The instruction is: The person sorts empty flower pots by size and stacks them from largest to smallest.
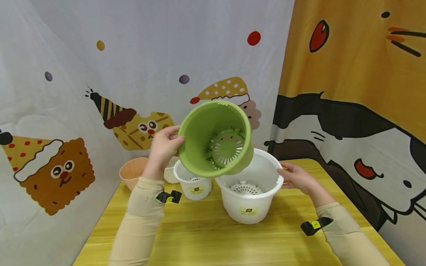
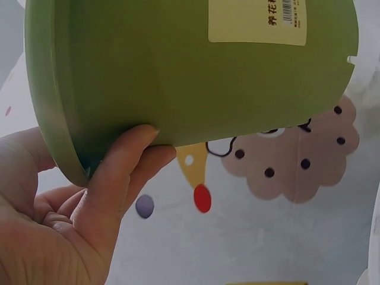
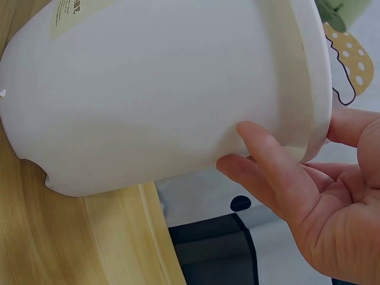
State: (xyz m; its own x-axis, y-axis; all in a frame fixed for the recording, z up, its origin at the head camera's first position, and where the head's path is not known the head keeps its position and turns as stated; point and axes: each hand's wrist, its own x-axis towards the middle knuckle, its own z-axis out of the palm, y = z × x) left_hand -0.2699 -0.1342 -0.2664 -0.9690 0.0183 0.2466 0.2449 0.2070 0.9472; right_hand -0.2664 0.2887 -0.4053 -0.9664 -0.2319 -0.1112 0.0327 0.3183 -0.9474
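My left hand (image 1: pixel 165 149) pinches the rim of a green plastic flowerpot (image 1: pixel 196 129), thumb inside and fingers against the outer wall. The green pot is held in the air, tilted so that its slotted bottom shows, above and left of a larger white flowerpot (image 1: pixel 246 207). A pale label (image 2: pixel 257 22) is on the green pot's side in the left wrist view. On the right, my right hand (image 1: pixel 297 179) grips the white pot's rim, its fingers on the outer wall (image 3: pixel 166 119). The white pot stands upright on the table and has a slotted bottom.
A smaller white pot (image 1: pixel 199 190) with a yellow label stands left of the large one. Behind my left forearm are a peach-coloured pot (image 1: pixel 131 171) and another white object (image 1: pixel 170 173), partly hidden. The wooden table (image 1: pixel 206 236) ends near the cartoon-printed curtains (image 1: pixel 133 48).
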